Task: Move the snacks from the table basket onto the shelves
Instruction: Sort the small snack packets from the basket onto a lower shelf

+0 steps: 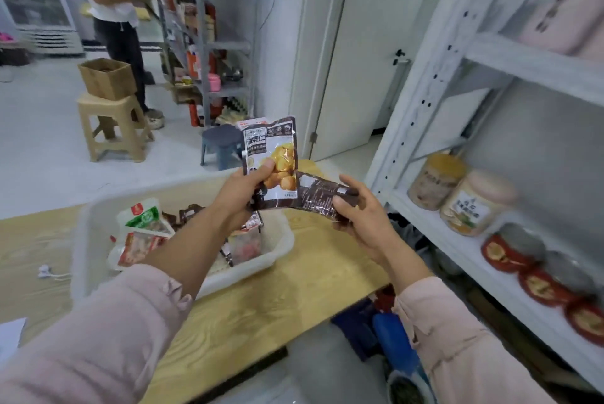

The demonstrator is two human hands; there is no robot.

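Observation:
My left hand [243, 191] grips a brown chestnut snack packet [273, 148] upright above the table, thumb on its front. My right hand [362, 210] holds a second dark brown packet [318, 196] lying flat, its end tucked under the first packet. Below them a white plastic basket [277, 246] sits on the wooden table [294, 292] with several snack packets [143, 227] left inside. The white metal shelves [457, 240] stand at the right, an arm's reach from my right hand.
On the lower shelf stand two jars [457, 194] and a row of red-lidded containers [536, 276]. A pink box [562, 8] fills the upper shelf. Blue items [392, 338] lie on the floor under the table. Another person [111, 11] stands by a far rack beside stools.

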